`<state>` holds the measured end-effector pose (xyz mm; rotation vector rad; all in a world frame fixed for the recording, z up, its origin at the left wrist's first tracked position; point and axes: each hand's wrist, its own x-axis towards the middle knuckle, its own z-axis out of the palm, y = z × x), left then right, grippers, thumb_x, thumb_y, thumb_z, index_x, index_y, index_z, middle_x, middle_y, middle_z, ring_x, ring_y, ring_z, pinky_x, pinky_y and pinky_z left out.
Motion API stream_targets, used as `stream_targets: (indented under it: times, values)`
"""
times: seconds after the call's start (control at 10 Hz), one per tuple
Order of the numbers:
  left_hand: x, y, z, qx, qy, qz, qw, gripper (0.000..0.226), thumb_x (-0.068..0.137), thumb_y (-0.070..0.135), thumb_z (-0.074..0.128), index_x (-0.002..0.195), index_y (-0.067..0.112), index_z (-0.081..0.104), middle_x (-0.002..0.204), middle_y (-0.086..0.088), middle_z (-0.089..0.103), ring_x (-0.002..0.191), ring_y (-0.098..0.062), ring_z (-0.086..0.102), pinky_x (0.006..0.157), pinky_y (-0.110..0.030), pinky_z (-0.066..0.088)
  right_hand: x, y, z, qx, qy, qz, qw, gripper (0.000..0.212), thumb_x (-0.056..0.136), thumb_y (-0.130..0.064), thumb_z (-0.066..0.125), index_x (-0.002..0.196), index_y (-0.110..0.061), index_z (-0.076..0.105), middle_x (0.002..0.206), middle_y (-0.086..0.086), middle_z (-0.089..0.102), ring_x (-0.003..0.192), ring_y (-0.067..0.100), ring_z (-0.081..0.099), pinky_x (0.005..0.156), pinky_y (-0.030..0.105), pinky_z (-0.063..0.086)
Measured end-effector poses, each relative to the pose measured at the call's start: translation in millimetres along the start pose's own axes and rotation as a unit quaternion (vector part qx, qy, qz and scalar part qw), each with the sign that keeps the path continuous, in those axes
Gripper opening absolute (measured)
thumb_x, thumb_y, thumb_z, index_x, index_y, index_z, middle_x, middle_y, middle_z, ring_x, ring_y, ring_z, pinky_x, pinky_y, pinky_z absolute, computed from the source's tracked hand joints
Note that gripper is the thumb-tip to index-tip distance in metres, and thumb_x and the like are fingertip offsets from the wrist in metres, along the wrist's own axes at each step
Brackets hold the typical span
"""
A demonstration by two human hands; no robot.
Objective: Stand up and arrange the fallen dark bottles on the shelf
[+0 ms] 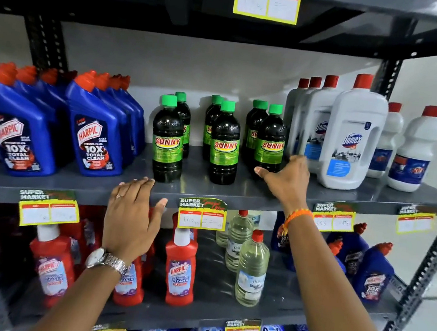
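Our left hand (132, 218) lies open, fingertips on the front edge of the shelf (236, 192). Our right hand (286, 178) is open just beside the rightmost Sunny bottle (270, 144). All the dark Sunny bottles (224, 144) stand upright between blue Harpic bottles (95, 135) and white Domex bottles (350, 142).

At least seven dark bottles (225, 144), four Domex bottles (350, 142), two hands (131, 215)

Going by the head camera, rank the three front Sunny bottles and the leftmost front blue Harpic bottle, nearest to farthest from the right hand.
1. Right front Sunny bottle, beside the right hand.
2. Middle front Sunny bottle, next row leftward.
3. Left front Sunny bottle, further left.
4. Leftmost front blue Harpic bottle, far left.
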<state>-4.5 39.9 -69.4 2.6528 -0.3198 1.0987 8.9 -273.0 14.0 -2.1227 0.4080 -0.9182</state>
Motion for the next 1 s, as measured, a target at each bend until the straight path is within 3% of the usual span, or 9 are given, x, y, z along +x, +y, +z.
stream_targets:
  times: [0.1, 0.2, 0.4, 0.8, 0.9, 1.0]
  values:
    - [-1, -2, 6, 0.024, 0.032, 0.010, 0.999, 0.055, 0.099, 0.043, 0.037, 0.135, 0.008, 0.058, 0.135, -0.011, 0.063, 0.125, -0.031, 0.056, 0.116, -0.046, 0.032, 17, -7, 3, -0.042, -0.063, -0.014, 0.997, 0.090, 0.065, -0.040, 0.091, 0.126, 0.006, 0.043, 0.130, 0.021, 0.053, 0.128, 0.038, 0.048, 0.109, 0.045, 0.040]
    - [-1, -1, 8, 0.035, 0.053, 0.013, 0.998, 0.051, 0.099, 0.041, 0.040, 0.133, 0.008, 0.060, 0.132, -0.012, 0.064, 0.123, -0.032, 0.057, 0.114, -0.046, 0.033, 24, -6, 10, -0.020, -0.087, -0.002, 0.996, 0.084, 0.064, -0.035, 0.093, 0.123, 0.004, 0.047, 0.130, 0.021, 0.060, 0.127, 0.039, 0.053, 0.104, 0.043, 0.046]
    - [-3, -1, 8, 0.042, 0.070, 0.012, 0.997, 0.049, 0.098, 0.040, 0.042, 0.132, 0.009, 0.060, 0.131, -0.011, 0.064, 0.123, -0.031, 0.057, 0.115, -0.046, 0.031, 14, 2, 10, -0.027, -0.017, 0.002, 0.999, 0.072, 0.064, -0.038, 0.092, 0.111, 0.000, 0.052, 0.117, 0.019, 0.065, 0.116, 0.037, 0.059, 0.092, 0.041, 0.050]
    - [-1, 1, 7, 0.034, 0.066, -0.001, 0.997, 0.050, 0.098, 0.042, 0.039, 0.130, 0.010, 0.062, 0.131, -0.011, 0.065, 0.123, -0.031, 0.057, 0.115, -0.046, 0.033, 10, 2, 5, -0.036, -0.014, 0.000, 0.999, 0.077, 0.061, -0.041, 0.093, 0.112, -0.001, 0.050, 0.117, 0.018, 0.065, 0.115, 0.037, 0.059, 0.090, 0.041, 0.049]
    - [-1, 4, 0, 0.027, 0.056, -0.014, 0.998, 0.053, 0.098, 0.046, 0.036, 0.129, 0.011, 0.062, 0.132, -0.010, 0.065, 0.122, -0.031, 0.058, 0.112, -0.047, 0.036, 4, -4, -1, -0.022, -0.031, -0.001, 0.999, 0.089, 0.056, -0.044, 0.095, 0.117, 0.000, 0.047, 0.122, 0.019, 0.062, 0.118, 0.037, 0.058, 0.094, 0.041, 0.050]
    - [5, 11, -4, -0.001, 0.087, -0.050, 0.995, 0.059, 0.098, 0.047, 0.039, 0.143, 0.012, 0.051, 0.147, -0.008, 0.055, 0.129, -0.029, 0.054, 0.109, -0.045, 0.038, 3, -7, -15, 0.043, -0.005, -0.010, 0.999, 0.096, 0.057, -0.048, 0.093, 0.126, -0.002, 0.045, 0.124, 0.016, 0.061, 0.119, 0.034, 0.058, 0.102, 0.043, 0.049]
